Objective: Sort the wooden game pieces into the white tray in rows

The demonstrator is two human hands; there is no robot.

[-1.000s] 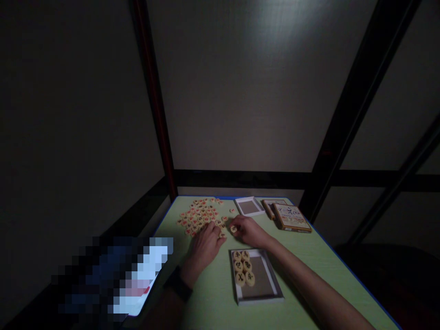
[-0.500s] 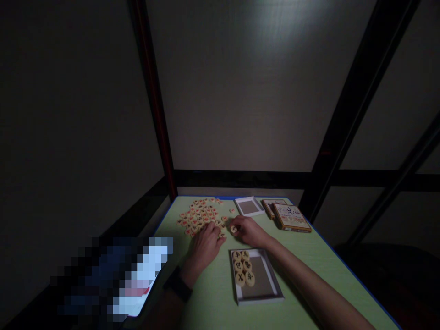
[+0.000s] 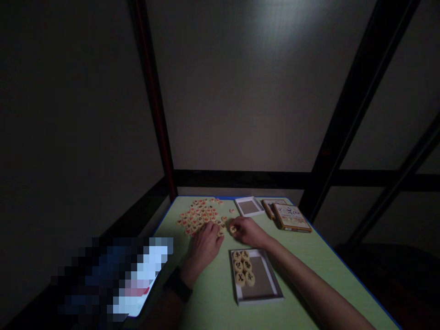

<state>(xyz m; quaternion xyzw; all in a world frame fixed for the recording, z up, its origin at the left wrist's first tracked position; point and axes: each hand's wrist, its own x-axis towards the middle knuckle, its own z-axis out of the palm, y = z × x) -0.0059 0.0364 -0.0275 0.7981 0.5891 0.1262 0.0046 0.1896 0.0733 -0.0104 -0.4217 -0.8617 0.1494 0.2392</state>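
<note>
My right hand [image 3: 253,233] pinches a round xiangqi piece [image 3: 233,229] with a black character, just above or on the green table. Beside the near edge of a spread of xiangqi pieces [image 3: 199,214], marked in red and black, is my left hand [image 3: 206,245]. Its fingers are bent, and another black-marked piece [image 3: 220,233] sits between its thumb and fingers. Nearer to me, an open shallow box [image 3: 263,270] holds two columns of black-marked pieces along its left side; its right side shows a bare bottom.
A second shallow box part [image 3: 249,206] lies at the far edge of the green table [image 3: 309,275]. Two printed box lids [image 3: 292,217] overlap at the far right. A blurred bright screen [image 3: 144,279] stands at the left. A wall rises behind the table.
My left hand has shifted very slightly, with the piece at its thumb moving a little left and away from me. My right hand keeps its piece in nearly the same place.
</note>
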